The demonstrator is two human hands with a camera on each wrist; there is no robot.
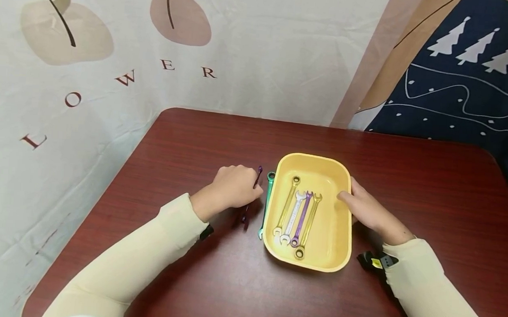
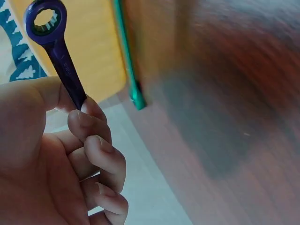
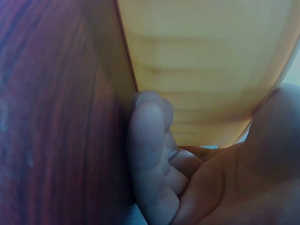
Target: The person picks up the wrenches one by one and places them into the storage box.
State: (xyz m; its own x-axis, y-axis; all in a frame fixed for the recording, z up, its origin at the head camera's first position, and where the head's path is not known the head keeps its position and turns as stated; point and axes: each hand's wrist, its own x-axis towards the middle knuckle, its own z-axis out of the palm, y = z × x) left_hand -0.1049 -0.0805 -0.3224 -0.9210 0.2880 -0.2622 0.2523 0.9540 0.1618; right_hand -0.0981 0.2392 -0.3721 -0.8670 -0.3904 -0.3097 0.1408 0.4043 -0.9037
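Note:
My left hand [image 1: 235,186] pinches a dark purple ratcheting wrench [image 2: 65,70] between thumb and fingers, just left of a yellow plastic bin [image 1: 333,242]. The ring end of that wrench sticks up past the thumb in the left wrist view. On the bin's right side, my right hand [image 1: 368,211] grips the wall, thumb over the rim and fingers along the outside. Inside the bin lie two gold wrenches, a silver wrench [image 1: 293,219] and a lighter purple wrench [image 1: 302,219], roughly side by side. A green wrench [image 1: 267,201] lies along the bin's left outer wall.
The bin stands on a dark red-brown wooden table [image 1: 195,137]. A black device with a yellow tag [image 1: 376,263] is at the right wrist. A printed cloth [image 1: 275,55] hangs behind and to the left, with a dark blue patterned part [image 1: 461,92] at the right.

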